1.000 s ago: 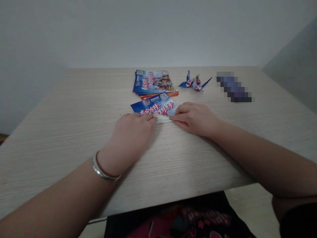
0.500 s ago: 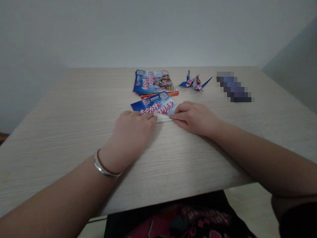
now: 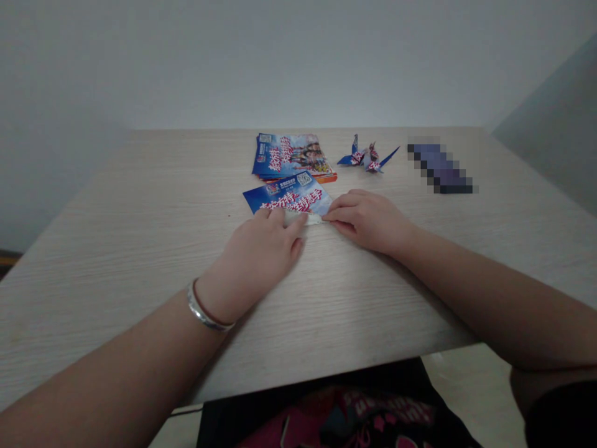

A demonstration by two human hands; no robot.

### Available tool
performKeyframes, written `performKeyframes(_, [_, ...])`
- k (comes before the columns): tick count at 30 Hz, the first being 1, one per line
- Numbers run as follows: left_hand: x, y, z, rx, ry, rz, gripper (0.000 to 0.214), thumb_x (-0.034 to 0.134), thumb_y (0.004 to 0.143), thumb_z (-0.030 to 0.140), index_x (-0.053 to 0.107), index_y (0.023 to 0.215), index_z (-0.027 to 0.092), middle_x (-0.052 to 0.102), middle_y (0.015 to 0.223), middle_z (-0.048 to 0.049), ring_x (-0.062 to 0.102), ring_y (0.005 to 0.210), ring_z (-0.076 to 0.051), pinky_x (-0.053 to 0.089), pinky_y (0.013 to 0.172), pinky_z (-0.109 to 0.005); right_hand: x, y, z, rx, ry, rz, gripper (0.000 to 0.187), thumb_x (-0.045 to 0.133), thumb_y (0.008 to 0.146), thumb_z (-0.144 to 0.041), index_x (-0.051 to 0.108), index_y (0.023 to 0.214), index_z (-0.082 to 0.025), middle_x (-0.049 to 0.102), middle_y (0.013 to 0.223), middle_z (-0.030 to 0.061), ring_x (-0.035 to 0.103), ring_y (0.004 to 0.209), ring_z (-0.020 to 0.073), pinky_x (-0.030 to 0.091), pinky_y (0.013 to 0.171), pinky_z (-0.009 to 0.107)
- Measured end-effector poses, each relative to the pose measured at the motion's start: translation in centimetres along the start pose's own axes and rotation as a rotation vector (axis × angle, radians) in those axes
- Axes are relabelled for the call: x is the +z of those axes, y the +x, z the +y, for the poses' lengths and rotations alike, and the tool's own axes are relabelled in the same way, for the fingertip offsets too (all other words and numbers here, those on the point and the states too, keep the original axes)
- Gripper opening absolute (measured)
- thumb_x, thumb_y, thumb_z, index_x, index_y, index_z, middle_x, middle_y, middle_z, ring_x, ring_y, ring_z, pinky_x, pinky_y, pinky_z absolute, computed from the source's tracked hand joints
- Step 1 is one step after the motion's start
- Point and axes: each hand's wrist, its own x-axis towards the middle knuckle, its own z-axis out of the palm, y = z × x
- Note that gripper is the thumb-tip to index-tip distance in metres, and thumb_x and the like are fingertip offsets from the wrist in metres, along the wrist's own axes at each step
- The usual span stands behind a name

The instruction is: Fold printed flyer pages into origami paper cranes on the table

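A printed blue flyer lies on the table in front of me, its near edge folded up into a narrow white strip. My left hand rests on the left part of that fold, fingers apart and the index finger stretched along the strip. At the right end of the fold, my right hand has its thumb and fingers pinched together on the flyer. The undersides of my fingers are hidden.
A stack of similar flyers lies just behind. Folded paper cranes stand to its right. Farther right is a dark, pixelated flat object. The pale wooden table meets a wall at the back.
My left hand has slid right along the fold and spread its fingers, uncovering the flyer's left edge. My right hand has stayed nearly in place at the right end.
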Motion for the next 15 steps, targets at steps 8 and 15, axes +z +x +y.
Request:
performKeyframes(8, [-0.1,0.0,0.3,0.027,-0.028,-0.027,0.052,0.038,0.109,0.04,0.06,0.143,0.008,0.067,0.129,-0.0218,0.062,0.117,-0.036,0.05,0.097,-0.046,-0.4,0.2,-0.3,0.018,0.0,-0.048,0.026,0.06,0.098,-0.018,0.083,0.11,-0.021,0.079,0.112,0.01,0.068,0.101,0.0229,0.049,0.086,0.034])
performKeyframes(15, [-0.4,-0.3,0.7,0.016,0.004,-0.011,0.055,0.04,0.108,0.045,0.05,0.155,0.019,0.065,0.127,-0.0202,0.062,0.116,-0.038,0.052,0.088,-0.044,-1.0,-0.3,0.6,0.096,0.06,-0.035,0.022,0.063,0.096,-0.02,0.082,0.106,-0.02,0.08,0.101,0.0085,0.07,0.095,0.0218,0.049,0.083,0.032])
